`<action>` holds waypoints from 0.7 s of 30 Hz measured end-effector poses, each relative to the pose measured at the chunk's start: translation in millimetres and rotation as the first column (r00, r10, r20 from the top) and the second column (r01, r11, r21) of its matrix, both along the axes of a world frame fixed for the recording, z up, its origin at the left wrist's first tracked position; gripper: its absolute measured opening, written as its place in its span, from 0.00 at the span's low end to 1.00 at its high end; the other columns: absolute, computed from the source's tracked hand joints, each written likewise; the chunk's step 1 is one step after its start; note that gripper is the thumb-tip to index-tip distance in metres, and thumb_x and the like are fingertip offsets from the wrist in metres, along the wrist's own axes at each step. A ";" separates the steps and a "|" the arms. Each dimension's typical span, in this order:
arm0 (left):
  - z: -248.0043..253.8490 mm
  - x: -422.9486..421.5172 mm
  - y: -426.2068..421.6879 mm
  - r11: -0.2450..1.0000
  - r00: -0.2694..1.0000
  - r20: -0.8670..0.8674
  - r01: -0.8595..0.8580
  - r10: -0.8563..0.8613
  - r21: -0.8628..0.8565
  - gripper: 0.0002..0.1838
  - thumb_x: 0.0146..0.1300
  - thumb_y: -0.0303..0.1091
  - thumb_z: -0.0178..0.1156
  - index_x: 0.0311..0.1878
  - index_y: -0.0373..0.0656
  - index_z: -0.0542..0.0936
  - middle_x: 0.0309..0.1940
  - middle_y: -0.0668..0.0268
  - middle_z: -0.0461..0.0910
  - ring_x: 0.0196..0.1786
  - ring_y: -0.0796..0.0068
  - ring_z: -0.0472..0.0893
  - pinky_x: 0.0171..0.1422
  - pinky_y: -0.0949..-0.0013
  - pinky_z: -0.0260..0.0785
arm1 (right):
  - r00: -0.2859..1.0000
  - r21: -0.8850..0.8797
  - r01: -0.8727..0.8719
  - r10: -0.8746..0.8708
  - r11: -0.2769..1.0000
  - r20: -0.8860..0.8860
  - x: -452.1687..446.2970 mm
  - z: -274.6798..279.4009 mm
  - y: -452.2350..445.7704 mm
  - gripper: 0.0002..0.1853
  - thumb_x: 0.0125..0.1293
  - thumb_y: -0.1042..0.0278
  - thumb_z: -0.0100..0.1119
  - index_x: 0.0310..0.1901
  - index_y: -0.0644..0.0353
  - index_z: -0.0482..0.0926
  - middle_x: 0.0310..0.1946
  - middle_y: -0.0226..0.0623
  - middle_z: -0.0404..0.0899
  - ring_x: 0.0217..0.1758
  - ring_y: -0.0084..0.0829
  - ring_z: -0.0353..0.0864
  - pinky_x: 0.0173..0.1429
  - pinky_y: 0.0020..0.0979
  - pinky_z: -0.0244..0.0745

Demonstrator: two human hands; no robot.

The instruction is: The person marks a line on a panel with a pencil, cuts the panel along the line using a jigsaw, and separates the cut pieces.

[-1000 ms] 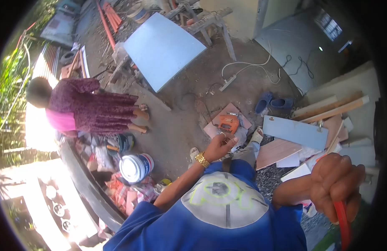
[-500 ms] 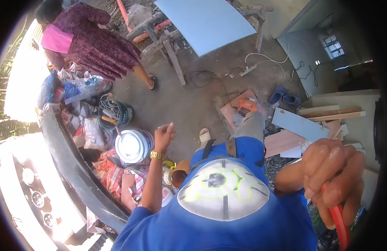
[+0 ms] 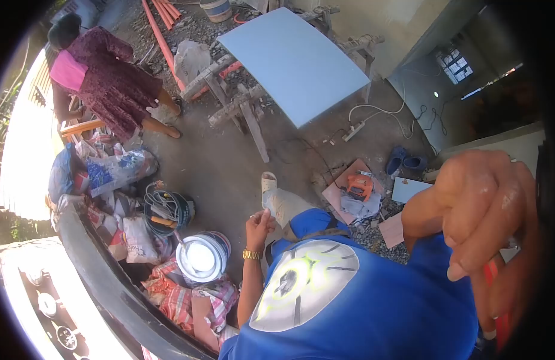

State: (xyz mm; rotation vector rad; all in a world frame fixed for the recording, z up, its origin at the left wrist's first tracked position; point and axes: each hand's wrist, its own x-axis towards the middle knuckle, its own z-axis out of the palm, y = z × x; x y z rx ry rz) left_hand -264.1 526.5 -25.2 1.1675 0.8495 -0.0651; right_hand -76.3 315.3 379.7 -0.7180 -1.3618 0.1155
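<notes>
My left hand (image 3: 261,228), with a gold bracelet or watch at the wrist, hangs in front of my blue shirt (image 3: 385,294). Its fingers are curled in, and nothing shows in them. Close to the camera on the right, my right hand (image 3: 484,210) is closed around a red, strip-like thing (image 3: 503,327). Most of that thing is hidden by the fingers and the dark edge of the view, so its kind is unclear. Ahead of me, a large pale blue panel (image 3: 295,66) lies across rough wooden sawhorses (image 3: 253,129).
An orange power tool (image 3: 360,185) rests on a pink board by blue clogs (image 3: 396,161). On the left are a bucket of cables (image 3: 169,211), a white-lidded bucket (image 3: 201,258) and several sacks (image 3: 139,240). A person (image 3: 109,78) in a maroon dress stands beyond. A power strip (image 3: 354,131) lies near the wall.
My body has turned and stepped forward, bringing one sandalled foot ahead. My left hand moved right and lower in view; my right hand came nearer the camera. The other person's legs moved left.
</notes>
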 end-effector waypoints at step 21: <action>3.4 295.1 294.3 0.925 0.941 -0.100 0.337 -0.324 0.176 0.17 0.70 0.48 0.62 0.38 0.42 0.79 0.25 0.70 0.80 0.22 0.79 0.79 0.25 0.74 0.72 | 0.778 -0.168 0.615 -0.558 0.771 0.289 105.0 87.9 57.2 0.12 0.58 0.69 0.72 0.44 0.49 0.84 0.29 0.28 0.81 0.28 0.18 0.75 0.32 0.19 0.71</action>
